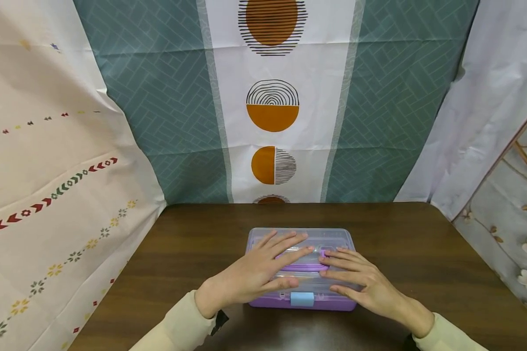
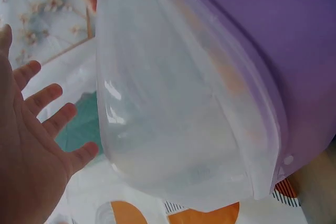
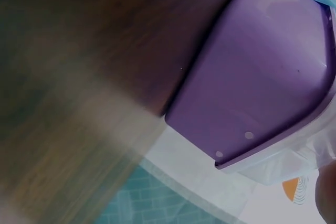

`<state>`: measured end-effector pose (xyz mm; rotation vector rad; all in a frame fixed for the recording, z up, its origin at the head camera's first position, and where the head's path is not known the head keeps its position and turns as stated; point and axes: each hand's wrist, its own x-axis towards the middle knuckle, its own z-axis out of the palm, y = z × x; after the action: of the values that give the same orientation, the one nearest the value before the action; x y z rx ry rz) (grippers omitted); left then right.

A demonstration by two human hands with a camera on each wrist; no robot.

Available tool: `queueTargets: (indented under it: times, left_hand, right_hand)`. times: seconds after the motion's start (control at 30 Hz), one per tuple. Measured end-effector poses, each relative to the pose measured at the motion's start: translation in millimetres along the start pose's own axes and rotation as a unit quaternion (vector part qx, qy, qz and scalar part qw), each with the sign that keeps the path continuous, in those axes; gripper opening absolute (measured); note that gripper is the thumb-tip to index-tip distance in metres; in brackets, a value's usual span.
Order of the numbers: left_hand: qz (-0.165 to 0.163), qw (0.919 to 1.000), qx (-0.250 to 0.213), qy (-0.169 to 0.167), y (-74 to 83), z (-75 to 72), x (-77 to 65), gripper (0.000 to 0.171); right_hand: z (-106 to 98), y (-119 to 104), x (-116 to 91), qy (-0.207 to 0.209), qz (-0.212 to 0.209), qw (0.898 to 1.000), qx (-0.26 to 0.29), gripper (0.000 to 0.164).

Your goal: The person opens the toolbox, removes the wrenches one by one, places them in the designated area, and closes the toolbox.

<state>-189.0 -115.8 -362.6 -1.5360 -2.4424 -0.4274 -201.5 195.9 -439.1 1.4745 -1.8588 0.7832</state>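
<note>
A plastic storage box with a purple base [image 1: 270, 301] and a clear domed lid [image 1: 307, 235] stands on the table. Its lid bears a purple carry handle [image 1: 305, 267], and a light blue latch [image 1: 302, 299] sits at the front. Over the lid's left part hovers my left hand [image 1: 256, 273], fingers straight and spread; the left wrist view shows this hand [image 2: 31, 140] apart from the lid. My right hand [image 1: 364, 282] lies over the lid's right side with extended fingers, its fingertips at the handle's right end. Whether they touch it I cannot tell. What the box contains is unclear.
The dark brown wooden table [image 1: 180, 258] extends on both sides of the box. Behind it hangs a green and white patterned cloth [image 1: 171, 107]. A cream cloth [image 1: 57, 161] drapes at the left, a floral one [image 1: 514, 234] at the right.
</note>
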Motion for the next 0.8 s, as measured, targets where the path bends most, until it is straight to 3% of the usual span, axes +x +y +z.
queueTargets:
  times: [0.2,0.63,0.8]
  left_hand:
    - [0.030,0.9973,0.066,-0.009,7.1,6.7,-3.6,0.063]
    - [0.050,0.9940,0.096,-0.014,14.2,17.7,-5.6,0.063]
    - [0.073,0.9876,0.139,-0.008,17.3,22.1,-6.9,0.064]
  right_hand:
    - [-1,-1,1,-0.003,0.009,1.000,0.002,0.034]
    - [-4,1,-4,-0.011,0.028,0.999,0.017,0.036]
    - [-3,2,-3,-0.012,0.027,0.999,0.019,0.034]
